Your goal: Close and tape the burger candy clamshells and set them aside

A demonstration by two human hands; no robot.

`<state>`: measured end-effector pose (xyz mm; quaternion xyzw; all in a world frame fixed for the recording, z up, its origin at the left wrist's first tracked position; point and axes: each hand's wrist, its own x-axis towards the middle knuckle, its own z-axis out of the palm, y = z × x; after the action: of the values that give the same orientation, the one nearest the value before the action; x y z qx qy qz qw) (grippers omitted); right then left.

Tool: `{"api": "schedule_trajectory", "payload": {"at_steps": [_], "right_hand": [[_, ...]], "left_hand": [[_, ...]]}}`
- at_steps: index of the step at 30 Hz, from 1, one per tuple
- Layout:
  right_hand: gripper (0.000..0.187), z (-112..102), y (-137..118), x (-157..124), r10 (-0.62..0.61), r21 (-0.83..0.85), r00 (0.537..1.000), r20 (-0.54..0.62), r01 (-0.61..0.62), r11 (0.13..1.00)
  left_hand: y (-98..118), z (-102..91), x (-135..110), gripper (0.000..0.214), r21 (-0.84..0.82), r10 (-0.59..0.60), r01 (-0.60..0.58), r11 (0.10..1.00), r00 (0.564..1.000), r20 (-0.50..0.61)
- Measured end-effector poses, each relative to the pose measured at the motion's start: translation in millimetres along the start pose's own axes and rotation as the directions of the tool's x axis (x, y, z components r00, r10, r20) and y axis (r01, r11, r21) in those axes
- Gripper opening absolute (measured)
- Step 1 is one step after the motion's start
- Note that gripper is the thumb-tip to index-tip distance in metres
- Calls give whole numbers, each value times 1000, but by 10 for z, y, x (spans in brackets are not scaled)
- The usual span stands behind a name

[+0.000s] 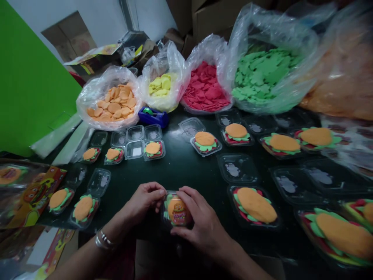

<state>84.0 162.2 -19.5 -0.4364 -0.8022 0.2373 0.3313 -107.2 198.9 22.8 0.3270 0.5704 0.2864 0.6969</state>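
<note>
Dark bench (179, 171), row of plastic bags (249, 33) with coloured pieces along the far side; open burger boxes (256, 206) left and right. Right hand (205, 217): grip part-curled, fingers across the lid's right side, thumb at the near edge, holding the closed box (169, 208). Left hand (148, 196): grip nearly closed, thumb and fingertips at its far-left corner. Box sits at the bench's near edge, between both hands, neither nearer. Squarish, no clear long axis. Label (178, 216) faces up, roughly upright to wearer.
</note>
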Motion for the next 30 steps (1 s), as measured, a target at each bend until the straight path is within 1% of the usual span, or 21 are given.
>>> {"api": "schedule_trajectory", "payload": {"at_steps": [2,4,9,13,17,19,20,23,26,28,30], "right_hand": [[82,-2,0,-6,-6,-8,1000,-10,6,1000],[79,-7,3,-9,-16,-12,1000,-23,16,1000],[73,-11,14,-13,-79,-2,994,-69,79,997],[71,-15,7,-12,-115,6,992,-61,115,993],[69,-21,7,-14,-111,23,992,-54,113,993],[71,-16,9,-17,-105,12,993,-59,106,994],[73,-9,8,-16,-94,1,994,-63,95,996],[77,20,-18,-1,-41,-36,996,-78,38,999],[76,24,-75,32,35,-37,997,-64,-37,999],[75,-12,-104,46,77,22,997,-21,-77,997],[76,-79,-108,39,139,155,990,24,-141,978]], "left_hand": [[0,-29,-13,30,-41,-8,9,999,999,41],[2,-59,-21,29,-99,-32,43,994,994,105],[17,-105,-12,24,-257,-82,154,954,959,272],[26,-139,4,25,-267,-104,202,942,935,340],[6,-188,19,26,-260,-105,211,942,923,369],[-1,-185,14,25,-252,-104,200,947,931,350],[-3,-172,6,26,-239,-100,183,954,941,323],[-9,-91,-35,28,-131,-55,78,988,983,174],[-44,-10,-79,31,9,42,-43,999,998,44],[-79,11,-93,31,23,87,-87,996,996,5],[-104,10,-96,31,-30,109,-110,993,993,-32]]}}
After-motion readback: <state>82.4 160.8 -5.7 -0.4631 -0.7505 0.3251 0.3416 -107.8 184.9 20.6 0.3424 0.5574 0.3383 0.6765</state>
